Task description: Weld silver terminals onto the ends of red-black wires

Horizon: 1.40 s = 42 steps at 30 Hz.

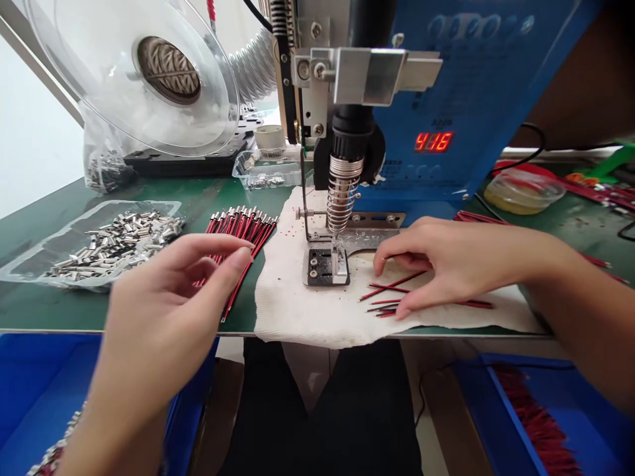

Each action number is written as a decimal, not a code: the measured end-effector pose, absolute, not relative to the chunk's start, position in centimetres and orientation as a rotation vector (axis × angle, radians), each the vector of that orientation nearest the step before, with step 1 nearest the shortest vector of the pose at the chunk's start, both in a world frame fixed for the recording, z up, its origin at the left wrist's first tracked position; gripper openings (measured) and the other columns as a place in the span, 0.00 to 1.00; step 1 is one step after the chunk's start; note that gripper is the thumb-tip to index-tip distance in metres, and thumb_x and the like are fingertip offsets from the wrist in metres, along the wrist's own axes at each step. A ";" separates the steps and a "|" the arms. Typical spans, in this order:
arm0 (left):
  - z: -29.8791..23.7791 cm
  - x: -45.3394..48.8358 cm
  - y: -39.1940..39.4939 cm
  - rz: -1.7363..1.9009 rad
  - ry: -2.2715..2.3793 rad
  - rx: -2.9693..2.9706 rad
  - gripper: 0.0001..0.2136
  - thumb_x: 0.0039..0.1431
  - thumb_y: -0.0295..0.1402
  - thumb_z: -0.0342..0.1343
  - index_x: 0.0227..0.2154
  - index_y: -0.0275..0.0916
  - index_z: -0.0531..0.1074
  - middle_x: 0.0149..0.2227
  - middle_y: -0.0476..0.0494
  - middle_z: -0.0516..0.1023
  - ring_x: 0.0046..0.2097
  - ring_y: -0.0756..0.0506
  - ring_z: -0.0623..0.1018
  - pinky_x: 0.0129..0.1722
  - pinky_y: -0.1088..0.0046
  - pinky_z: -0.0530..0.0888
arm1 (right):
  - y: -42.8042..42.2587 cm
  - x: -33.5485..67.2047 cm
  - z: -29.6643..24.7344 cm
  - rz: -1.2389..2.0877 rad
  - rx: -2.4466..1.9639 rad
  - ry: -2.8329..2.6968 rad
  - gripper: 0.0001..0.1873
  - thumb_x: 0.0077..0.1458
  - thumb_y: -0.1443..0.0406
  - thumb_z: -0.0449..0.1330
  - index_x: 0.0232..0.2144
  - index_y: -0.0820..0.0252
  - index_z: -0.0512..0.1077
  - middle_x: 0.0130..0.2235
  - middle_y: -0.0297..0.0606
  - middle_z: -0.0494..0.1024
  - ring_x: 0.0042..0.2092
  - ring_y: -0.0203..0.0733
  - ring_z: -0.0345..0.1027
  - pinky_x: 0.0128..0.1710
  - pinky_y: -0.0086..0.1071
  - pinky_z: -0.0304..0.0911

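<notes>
My left hand [166, 311] is raised at the left, thumb and index fingertips pressed together. Whatever they pinch, if anything, is too small or hidden to make out. Just behind it lies a bundle of red-and-black wires [258, 239] with metal connectors on their far ends. Over the white cloth [292, 301], my right hand [446, 254] reaches down with thumb and fingers apart, the thumb beside several loose red-and-black wires [381, 289]. Part of those wires is covered by this hand. Between both hands stands the soldering machine's small metal fixture [338, 264], below a spring-wrapped tip [343, 192].
A clear tray of metal connectors [124, 238] sits at the left. The blue machine housing [431, 86] shows 416. Behind are a transparent fume hood [99, 59] and a small plastic box [268, 173]. Blue bins [580, 403] with wires stand below the table.
</notes>
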<state>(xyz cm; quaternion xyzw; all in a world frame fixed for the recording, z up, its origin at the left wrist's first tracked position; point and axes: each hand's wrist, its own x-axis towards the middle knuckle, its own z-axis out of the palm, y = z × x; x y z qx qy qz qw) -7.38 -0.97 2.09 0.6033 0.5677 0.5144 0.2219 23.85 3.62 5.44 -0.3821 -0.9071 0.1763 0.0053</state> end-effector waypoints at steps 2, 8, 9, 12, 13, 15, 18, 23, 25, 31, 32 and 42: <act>1.6 -5.7 -0.9 1.439 1.491 1.584 0.06 0.55 0.42 0.70 0.32 0.48 0.82 0.26 0.49 0.77 0.25 0.50 0.69 0.21 0.73 0.61 | 3.6 23.9 5.5 0.597 -1.229 -2.856 0.21 0.52 0.46 0.69 0.41 0.51 0.78 0.25 0.27 0.68 0.27 0.36 0.61 0.26 0.30 0.52; 1.3 -1.9 -0.3 1.469 1.235 1.320 0.07 0.56 0.39 0.68 0.36 0.46 0.80 0.32 0.48 0.75 0.23 0.54 0.62 0.19 0.74 0.55 | 3.6 23.9 5.6 0.681 -1.278 -2.859 0.15 0.53 0.52 0.69 0.39 0.52 0.77 0.25 0.27 0.69 0.27 0.36 0.63 0.26 0.30 0.52; 1.3 -1.4 -0.2 1.480 1.187 1.279 0.07 0.56 0.38 0.68 0.37 0.46 0.79 0.35 0.48 0.76 0.23 0.54 0.62 0.19 0.74 0.56 | 3.6 23.9 5.6 0.687 -1.277 -2.860 0.14 0.54 0.53 0.69 0.39 0.52 0.78 0.25 0.27 0.68 0.27 0.35 0.63 0.26 0.30 0.52; 0.9 -0.2 0.4 1.507 1.103 1.198 0.07 0.58 0.39 0.67 0.36 0.45 0.77 0.37 0.48 0.77 0.22 0.55 0.61 0.19 0.74 0.56 | 3.6 23.8 5.6 0.699 -1.244 -2.867 0.10 0.55 0.56 0.68 0.37 0.53 0.78 0.24 0.26 0.65 0.25 0.34 0.61 0.25 0.30 0.51; 0.7 0.0 0.6 1.512 1.096 1.186 0.07 0.58 0.39 0.67 0.35 0.44 0.77 0.37 0.48 0.77 0.22 0.55 0.61 0.19 0.73 0.56 | 3.5 23.8 5.5 0.703 -1.226 -2.867 0.09 0.55 0.57 0.67 0.36 0.53 0.78 0.24 0.26 0.65 0.25 0.34 0.61 0.24 0.30 0.50; 0.4 0.3 0.9 1.511 1.096 1.174 0.08 0.59 0.40 0.67 0.35 0.43 0.77 0.37 0.48 0.78 0.22 0.55 0.62 0.19 0.73 0.58 | 3.4 23.8 5.5 0.701 -1.199 -2.866 0.07 0.55 0.59 0.67 0.37 0.52 0.79 0.23 0.26 0.64 0.24 0.34 0.60 0.24 0.29 0.50; -0.1 0.3 0.9 1.498 1.107 1.176 0.10 0.59 0.42 0.67 0.36 0.43 0.78 0.37 0.47 0.78 0.25 0.54 0.66 0.21 0.73 0.61 | 3.3 23.7 5.5 0.659 -1.178 -2.859 0.06 0.56 0.61 0.66 0.36 0.52 0.80 0.21 0.26 0.63 0.24 0.34 0.60 0.24 0.29 0.51; -0.5 0.0 0.4 1.494 1.144 1.186 0.10 0.58 0.42 0.67 0.36 0.43 0.78 0.36 0.48 0.78 0.25 0.55 0.67 0.22 0.74 0.61 | 3.4 23.8 5.4 0.646 -1.151 -2.866 0.06 0.57 0.63 0.64 0.37 0.49 0.81 0.21 0.25 0.61 0.22 0.32 0.58 0.23 0.29 0.49; -0.5 0.0 0.2 1.484 1.159 1.204 0.10 0.58 0.42 0.67 0.36 0.43 0.78 0.35 0.49 0.77 0.24 0.55 0.64 0.21 0.74 0.60 | 3.4 23.8 5.4 0.648 -1.138 -2.868 0.06 0.57 0.64 0.64 0.37 0.49 0.81 0.21 0.25 0.61 0.22 0.32 0.58 0.23 0.29 0.49; -0.7 0.0 0.2 1.457 1.200 1.262 0.09 0.59 0.43 0.66 0.36 0.45 0.78 0.30 0.49 0.73 0.22 0.54 0.60 0.19 0.73 0.54 | 3.0 23.6 5.4 0.646 -1.144 -2.868 0.07 0.55 0.68 0.62 0.36 0.52 0.78 0.21 0.25 0.65 0.22 0.33 0.58 0.23 0.30 0.49; -0.7 0.0 0.2 1.454 1.202 1.264 0.09 0.59 0.42 0.67 0.36 0.44 0.78 0.30 0.49 0.73 0.22 0.54 0.60 0.19 0.73 0.54 | 2.9 23.5 5.4 0.631 -1.149 -2.869 0.07 0.55 0.68 0.62 0.35 0.53 0.78 0.21 0.26 0.67 0.22 0.33 0.59 0.24 0.30 0.50; -0.3 0.5 0.0 1.467 1.236 1.279 0.09 0.58 0.40 0.67 0.36 0.41 0.79 0.33 0.49 0.74 0.23 0.57 0.61 0.19 0.79 0.57 | 3.0 23.6 5.5 0.477 -1.170 -2.891 0.06 0.59 0.64 0.59 0.29 0.56 0.72 0.22 0.27 0.69 0.24 0.33 0.59 0.27 0.31 0.50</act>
